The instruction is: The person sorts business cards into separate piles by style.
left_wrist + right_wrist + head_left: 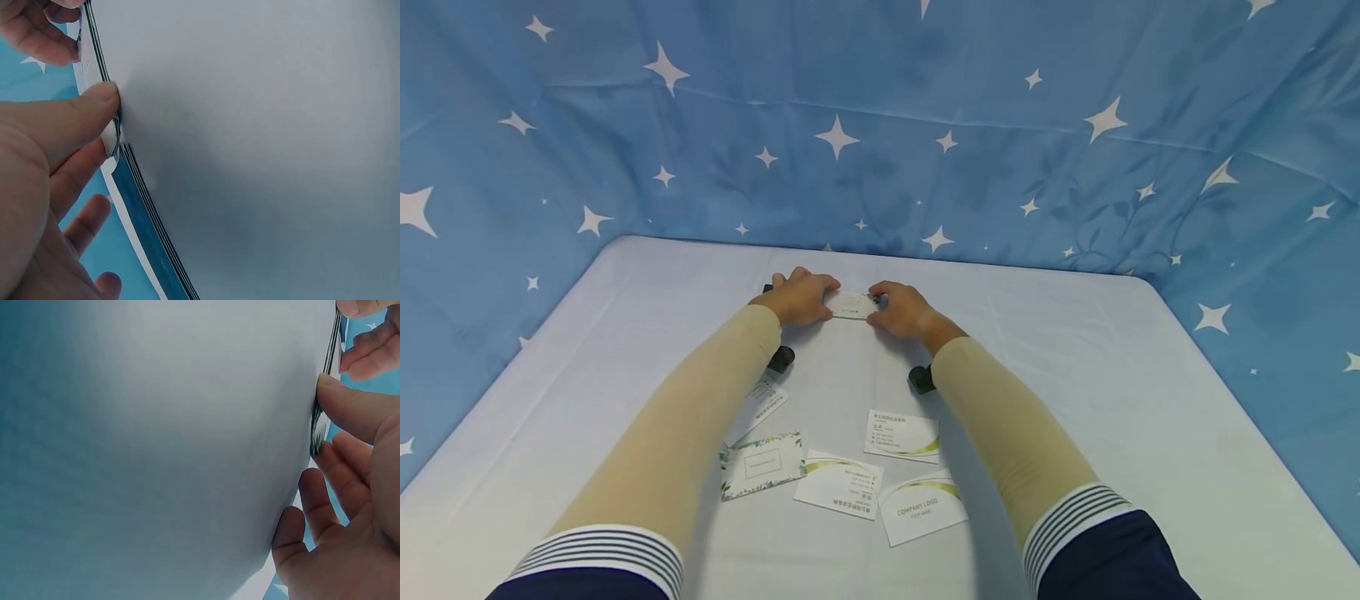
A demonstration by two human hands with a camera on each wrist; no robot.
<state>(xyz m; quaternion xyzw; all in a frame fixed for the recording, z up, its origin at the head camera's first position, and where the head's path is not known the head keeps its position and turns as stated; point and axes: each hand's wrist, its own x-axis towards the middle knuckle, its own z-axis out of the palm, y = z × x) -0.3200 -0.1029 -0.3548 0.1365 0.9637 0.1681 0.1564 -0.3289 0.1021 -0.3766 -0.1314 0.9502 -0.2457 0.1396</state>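
At the far middle of the table, a small stack of white business cards (pixel 852 305) lies between my two hands. My left hand (pixel 801 298) pinches its left end; in the left wrist view the thumb (pixel 100 100) presses the near edge, with a finger behind. The right hand (pixel 906 310) pinches the other end, and its thumb (pixel 337 397) shows on the near edge in the right wrist view. Beside the left fingers is a second stack, of dark blue cards (pixel 147 219), largely hidden by that hand in the head view.
Several loose cards lie nearer me: a leaf-bordered card (pixel 762 465), a gold-striped card (pixel 840 483), a company-logo card (pixel 922 508), another striped card (pixel 902 435), and a card (pixel 760 408) partly under the left arm. Behind the white table (pixel 1075 350) hangs a blue star-patterned cloth (pixel 880 125).
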